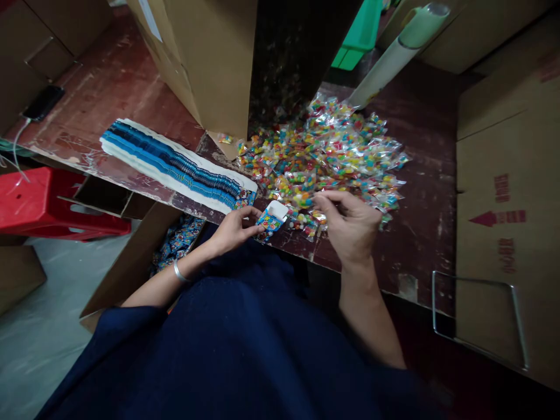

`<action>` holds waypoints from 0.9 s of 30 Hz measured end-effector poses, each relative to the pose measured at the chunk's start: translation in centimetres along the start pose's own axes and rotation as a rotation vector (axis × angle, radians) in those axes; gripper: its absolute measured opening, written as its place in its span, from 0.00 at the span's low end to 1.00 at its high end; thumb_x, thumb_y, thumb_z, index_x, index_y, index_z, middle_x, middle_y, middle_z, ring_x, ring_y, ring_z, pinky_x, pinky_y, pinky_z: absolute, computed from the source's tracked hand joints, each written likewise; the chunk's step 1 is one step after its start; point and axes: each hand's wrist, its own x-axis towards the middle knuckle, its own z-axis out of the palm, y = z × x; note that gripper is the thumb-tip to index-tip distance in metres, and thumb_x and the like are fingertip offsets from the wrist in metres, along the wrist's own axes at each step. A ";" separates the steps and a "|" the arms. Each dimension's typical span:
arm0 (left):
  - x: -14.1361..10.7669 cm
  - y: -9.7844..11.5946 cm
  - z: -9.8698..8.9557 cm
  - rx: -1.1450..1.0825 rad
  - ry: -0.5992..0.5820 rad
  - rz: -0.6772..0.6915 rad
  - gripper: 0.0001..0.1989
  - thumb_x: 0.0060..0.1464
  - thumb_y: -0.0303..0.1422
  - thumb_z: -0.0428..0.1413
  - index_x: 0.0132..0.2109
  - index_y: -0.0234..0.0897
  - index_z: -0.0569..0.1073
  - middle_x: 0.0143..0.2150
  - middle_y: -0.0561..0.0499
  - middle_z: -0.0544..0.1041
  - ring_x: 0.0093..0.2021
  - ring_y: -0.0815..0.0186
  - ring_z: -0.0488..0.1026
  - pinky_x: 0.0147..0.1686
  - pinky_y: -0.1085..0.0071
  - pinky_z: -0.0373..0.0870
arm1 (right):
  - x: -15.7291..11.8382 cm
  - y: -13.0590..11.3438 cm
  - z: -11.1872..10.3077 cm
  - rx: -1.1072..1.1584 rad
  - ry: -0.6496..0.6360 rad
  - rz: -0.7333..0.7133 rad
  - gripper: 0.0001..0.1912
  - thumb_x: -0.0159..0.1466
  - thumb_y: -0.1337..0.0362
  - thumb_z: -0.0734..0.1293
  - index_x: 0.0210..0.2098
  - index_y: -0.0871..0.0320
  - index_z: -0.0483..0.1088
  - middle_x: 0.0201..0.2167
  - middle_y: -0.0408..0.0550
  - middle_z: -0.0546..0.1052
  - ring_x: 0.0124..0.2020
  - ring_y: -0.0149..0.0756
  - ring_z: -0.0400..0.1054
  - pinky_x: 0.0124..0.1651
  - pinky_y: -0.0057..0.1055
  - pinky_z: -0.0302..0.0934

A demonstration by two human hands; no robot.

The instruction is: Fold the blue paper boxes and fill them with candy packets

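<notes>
My left hand (238, 228) grips a small blue printed carton (271, 221) near the table's front edge. Its white top flap stands up and the carton's upper end is open. Over the front of a pile of clear candy bags (345, 154), my right hand (352, 224) is closed in a pinch. Thumb and forefinger meet at the edge of a candy bag (297, 189) filled with many-coloured sweets. Just left of the carton lies a long row of flat, overlapping blue-and-white cartons (175, 166).
A tall cardboard box (214, 64) lies tipped behind the pile, its dark opening towards the bags. Filled blue packs (177, 239) sit in a box below the table. A roll (394, 58), a green bin (359, 35), a red stool (39, 204) and a large carton (507, 192) surround the area.
</notes>
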 end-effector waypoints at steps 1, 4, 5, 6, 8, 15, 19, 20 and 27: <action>0.0 0.1 0.1 0.004 0.005 0.012 0.15 0.54 0.38 0.67 0.44 0.34 0.74 0.42 0.46 0.81 0.39 0.61 0.82 0.43 0.63 0.78 | -0.2 -0.7 0.2 0.016 -0.047 -0.005 0.07 0.68 0.57 0.72 0.38 0.52 0.82 0.34 0.44 0.84 0.32 0.38 0.78 0.38 0.37 0.73; -0.2 0.5 0.4 0.003 0.034 0.056 0.15 0.54 0.37 0.67 0.45 0.34 0.75 0.44 0.46 0.80 0.40 0.62 0.81 0.44 0.64 0.79 | -0.4 -2.1 1.1 0.011 -0.162 -0.048 0.07 0.69 0.58 0.71 0.38 0.51 0.82 0.34 0.44 0.84 0.33 0.39 0.78 0.41 0.38 0.74; -0.2 0.6 0.6 -0.008 0.045 0.072 0.15 0.54 0.37 0.67 0.45 0.34 0.75 0.44 0.46 0.80 0.40 0.63 0.80 0.44 0.64 0.79 | -0.3 -2.2 1.4 -0.002 -0.193 -0.073 0.07 0.69 0.59 0.71 0.37 0.50 0.82 0.34 0.45 0.84 0.34 0.39 0.78 0.42 0.39 0.74; -0.3 0.7 0.7 -0.027 0.060 0.091 0.15 0.54 0.37 0.67 0.45 0.34 0.75 0.44 0.47 0.79 0.41 0.63 0.80 0.44 0.65 0.79 | -0.3 -2.3 1.7 -0.015 -0.215 -0.101 0.08 0.69 0.59 0.71 0.37 0.50 0.83 0.34 0.45 0.83 0.35 0.40 0.78 0.43 0.41 0.74; -0.5 0.9 1.0 -0.085 0.092 0.127 0.18 0.54 0.36 0.67 0.49 0.36 0.74 0.43 0.48 0.78 0.42 0.64 0.78 0.44 0.66 0.80 | -0.3 -2.1 2.2 -0.019 -0.239 -0.159 0.08 0.68 0.58 0.71 0.36 0.50 0.83 0.38 0.48 0.83 0.41 0.44 0.78 0.47 0.44 0.74; -1.2 1.4 1.4 -0.290 0.105 0.172 0.28 0.55 0.40 0.69 0.60 0.43 0.71 0.42 0.52 0.72 0.38 0.68 0.76 0.42 0.70 0.78 | -2.6 -1.5 4.0 0.254 -0.206 0.022 0.15 0.69 0.55 0.71 0.52 0.50 0.80 0.51 0.51 0.83 0.51 0.45 0.79 0.48 0.40 0.76; -1.1 1.0 1.6 -0.321 0.067 0.159 0.23 0.52 0.41 0.70 0.51 0.39 0.74 0.43 0.51 0.73 0.41 0.67 0.75 0.42 0.70 0.77 | -3.7 -1.3 4.9 0.275 -0.153 0.057 0.09 0.68 0.57 0.72 0.44 0.52 0.81 0.44 0.49 0.84 0.44 0.42 0.80 0.47 0.40 0.75; -1.1 0.9 1.6 -0.310 0.060 0.155 0.22 0.52 0.41 0.71 0.50 0.38 0.74 0.43 0.50 0.73 0.40 0.67 0.74 0.42 0.70 0.77 | -3.7 -1.3 5.0 0.260 -0.168 0.022 0.07 0.68 0.57 0.71 0.40 0.52 0.80 0.43 0.49 0.84 0.44 0.43 0.80 0.48 0.40 0.75; -1.1 0.9 1.7 -0.288 0.049 0.165 0.23 0.53 0.43 0.70 0.49 0.38 0.73 0.44 0.49 0.73 0.42 0.66 0.72 0.41 0.71 0.75 | -3.2 -1.3 5.3 0.288 -0.226 -0.043 0.08 0.68 0.59 0.71 0.33 0.53 0.76 0.42 0.49 0.83 0.43 0.41 0.80 0.48 0.39 0.74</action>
